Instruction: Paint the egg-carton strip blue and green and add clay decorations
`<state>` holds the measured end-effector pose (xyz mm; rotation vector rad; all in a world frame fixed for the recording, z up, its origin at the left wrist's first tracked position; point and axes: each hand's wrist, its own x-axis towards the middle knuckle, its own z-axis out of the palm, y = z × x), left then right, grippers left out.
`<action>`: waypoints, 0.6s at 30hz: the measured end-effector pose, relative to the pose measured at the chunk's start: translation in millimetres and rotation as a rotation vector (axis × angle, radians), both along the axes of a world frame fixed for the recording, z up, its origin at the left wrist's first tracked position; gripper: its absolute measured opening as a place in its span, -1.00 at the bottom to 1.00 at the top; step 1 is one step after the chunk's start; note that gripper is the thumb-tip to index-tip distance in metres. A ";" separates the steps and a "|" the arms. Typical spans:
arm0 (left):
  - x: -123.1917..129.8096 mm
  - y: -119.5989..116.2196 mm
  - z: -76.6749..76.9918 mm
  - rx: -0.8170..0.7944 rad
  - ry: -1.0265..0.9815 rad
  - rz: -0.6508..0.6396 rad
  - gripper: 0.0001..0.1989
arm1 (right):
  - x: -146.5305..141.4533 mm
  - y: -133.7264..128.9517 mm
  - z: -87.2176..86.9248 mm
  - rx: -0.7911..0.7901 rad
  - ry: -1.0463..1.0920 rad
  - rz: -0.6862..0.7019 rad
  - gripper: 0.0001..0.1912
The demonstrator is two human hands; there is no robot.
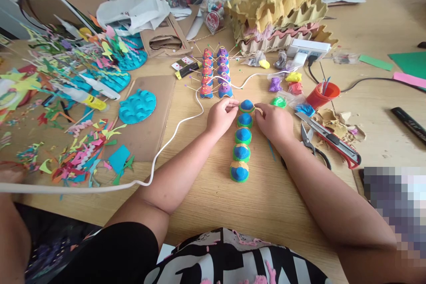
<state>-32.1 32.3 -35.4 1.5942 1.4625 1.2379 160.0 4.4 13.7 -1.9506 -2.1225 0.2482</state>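
Note:
On the table before me lies a strip of egg carton cups [243, 136], its domes blue with green around their lower edges and bare tan carton showing in places. My left hand [222, 116] is at the left side of the farthest cup, fingertips against its edge. From the right, my right hand [275, 120] has its thumb and curled fingers at the same cup. Just beyond stand a red egg carton caterpillar [207, 73] and a purple egg carton caterpillar [224, 72], both with ball-headed pins sticking out.
A white cable [176, 129] crosses over my left forearm. To the right are scissors [308, 140], a utility knife [329, 137], a red cup [322, 94] and bagged clay [278, 101]. Paper scraps [83, 155] and glue bottles [87, 100] lie left; egg trays [279, 4] stand behind.

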 end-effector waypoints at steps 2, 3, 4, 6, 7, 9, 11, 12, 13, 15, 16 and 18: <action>-0.2 0.3 -0.3 0.000 0.002 0.000 -0.80 | 0.0 1.2 0.2 -0.012 -0.003 -0.003 -0.52; -0.4 0.5 -0.7 0.001 0.004 -0.001 -0.80 | 0.0 1.7 0.3 -0.017 -0.004 -0.006 -0.53; -0.6 0.8 -1.1 0.003 0.006 -0.002 -0.80 | 0.1 2.3 0.3 -0.021 -0.004 -0.008 -0.53; -1.0 1.4 -2.1 0.012 0.010 -0.002 -0.80 | 0.2 3.1 -0.1 -0.019 0.002 -0.008 -0.54; -1.2 1.7 -2.4 0.015 0.011 -0.001 -0.81 | 0.4 3.5 -0.4 -0.015 0.006 -0.007 -0.55; -1.2 1.9 -2.9 0.016 0.008 -0.002 -0.81 | 0.8 4.2 -1.3 -0.005 0.019 -0.005 -0.56; -1.1 2.0 -3.1 0.015 0.003 -0.002 -0.81 | 1.2 4.7 -2.1 0.004 0.037 -0.008 -0.58; -1.0 2.0 -3.1 0.014 0.000 -0.001 -0.80 | 1.3 4.8 -2.4 0.006 0.046 -0.012 -0.59; -1.0 1.9 -3.3 0.013 -0.002 -0.001 -0.80 | 1.3 5.0 -2.4 0.008 0.054 -0.016 -0.59; -0.9 1.8 -3.8 0.017 -0.005 -0.003 -0.80 | 1.0 5.2 -2.3 0.009 0.069 -0.026 -0.60; -1.0 1.8 -4.2 0.019 -0.006 -0.004 -0.80 | 0.9 5.3 -2.1 0.009 0.075 -0.030 -0.60; -1.1 1.9 -5.0 0.025 -0.006 -0.006 -0.80 | 0.7 5.8 -1.9 0.008 0.087 -0.038 -0.61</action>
